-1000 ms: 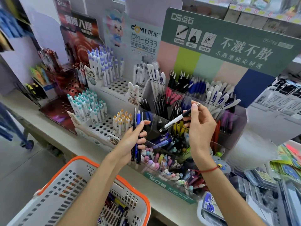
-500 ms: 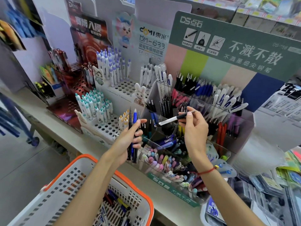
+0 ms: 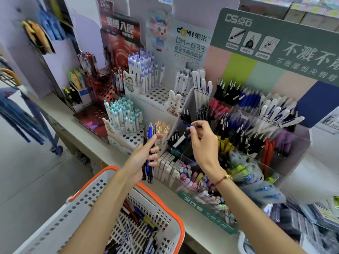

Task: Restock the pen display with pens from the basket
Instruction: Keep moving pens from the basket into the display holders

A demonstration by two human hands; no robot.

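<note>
Fingertips (image 3: pixel 192 127) of right hand (image 3: pixel 205 145) pinching white-and-black pen (image 3: pixel 181 138) at frame centre, tip down for clear display (image 3: pixel 300 143); left hand (image 3: pixel 145 158) gripping spare pens (image 3: pixel 149 143).

Clear tiered pen display (image 3: pixel 300 142), centre right, holds sorted pens upright. White orange-rimmed basket (image 3: pixel 165 224), lower left, contains loose pens (image 3: pixel 135 215).

We have the basket (image 3: pixel 95 204) nearest us, lower left, loose pens (image 3: pixel 135 217) in it. Behind it runs the counter (image 3: pixel 77 123), carrying the displays. Clear compartment display (image 3: pixel 286 143) sits right, perforated pen stands (image 3: pixel 157 96) left of it. Our left hand (image 3: pixel 145 158) holds a pen bundle (image 3: pixel 149 153) above the basket's far rim; right hand (image 3: pixel 203 143) holds one pen (image 3: pixel 180 140) over the clear display's left compartments.
</note>
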